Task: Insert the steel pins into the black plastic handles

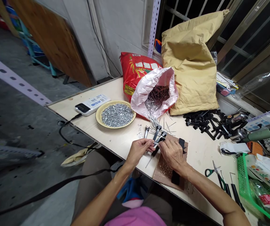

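My left hand (pixel 138 150) and my right hand (pixel 172 152) meet over the near edge of the table (pixel 116 141). Both are closed around a small black clip part with a metal pin (pixel 158 141), held between the fingertips. More black clip parts (pixel 157 130) and loose long metal pins (pixel 166 125) lie just beyond my hands. Under my right hand is a brown cardboard sheet (pixel 164 171). A pink-white plastic bag (pixel 155 91) full of long pins lies open behind them.
A yellow plate of small silver nuts (pixel 116 114) sits left, beside a white device with cable (pixel 91 103). A heap of black plastic parts (pixel 210 124) lies right. Behind stand a red bag (pixel 135 70) and tan paper sack (pixel 192 66). Green-handled scissors (pixel 213 172) and a green basket (pixel 248 185) are right.
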A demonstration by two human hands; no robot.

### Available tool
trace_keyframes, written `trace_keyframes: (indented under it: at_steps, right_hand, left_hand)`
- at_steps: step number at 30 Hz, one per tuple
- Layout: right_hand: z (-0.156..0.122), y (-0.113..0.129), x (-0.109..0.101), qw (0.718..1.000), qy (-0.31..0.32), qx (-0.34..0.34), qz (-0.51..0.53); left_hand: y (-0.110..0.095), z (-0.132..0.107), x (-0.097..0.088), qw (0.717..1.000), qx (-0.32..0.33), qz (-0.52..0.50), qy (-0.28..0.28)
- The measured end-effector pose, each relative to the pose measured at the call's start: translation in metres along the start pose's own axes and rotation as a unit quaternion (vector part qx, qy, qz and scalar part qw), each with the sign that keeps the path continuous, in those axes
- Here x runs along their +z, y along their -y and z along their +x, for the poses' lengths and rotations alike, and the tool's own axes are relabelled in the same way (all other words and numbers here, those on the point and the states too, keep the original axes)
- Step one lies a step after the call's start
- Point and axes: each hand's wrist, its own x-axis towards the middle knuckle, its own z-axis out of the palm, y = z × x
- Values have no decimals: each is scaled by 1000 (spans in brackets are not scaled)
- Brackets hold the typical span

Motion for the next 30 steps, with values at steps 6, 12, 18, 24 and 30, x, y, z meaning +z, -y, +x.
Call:
trace_keyframes:
  at_steps: [6,12,18,24,30]
  right_hand:
    - [-1,-1,5,997,7,41,68]
    - [1,-2,4,999,-22,16,47]
    - [0,-1,3,986,-8,75,151]
    - [0,-2,2,978,0,92,186]
    - [-5,-1,5,985,24,87,147]
  left_hand:
    - [-4,0,-1,1000,0,10,0]
    - [1,1,-1,998,28,54,8]
    - [10,5,-4,972,142,186,31]
    - [15,7,-8,893,297,334,58]
    - [17,8,-10,844,368,381,78]
